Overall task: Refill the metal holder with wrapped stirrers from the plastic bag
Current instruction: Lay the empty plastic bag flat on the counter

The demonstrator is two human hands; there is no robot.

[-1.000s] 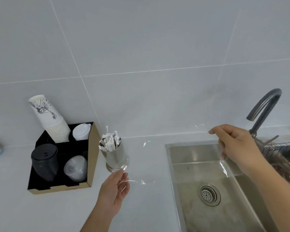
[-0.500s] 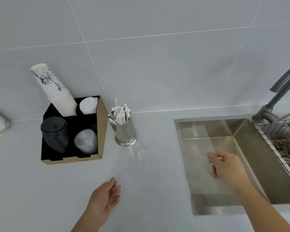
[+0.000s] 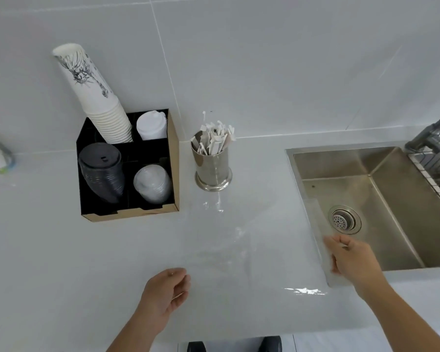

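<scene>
While the left hand (image 3: 167, 290) hovers loosely curled, the right hand (image 3: 351, 257) pinches the plastic bag (image 3: 252, 245)

The metal holder (image 3: 213, 166) shone polished, its wrapped stirrers (image 3: 214, 139) matt paper, the plastic bag (image 3: 239, 250) clear and glossy on the smooth counter (image 3: 61, 262), the sink (image 3: 381, 199) at right brushed steel, the organizer (image 3: 174, 168) matt cardboard
</scene>
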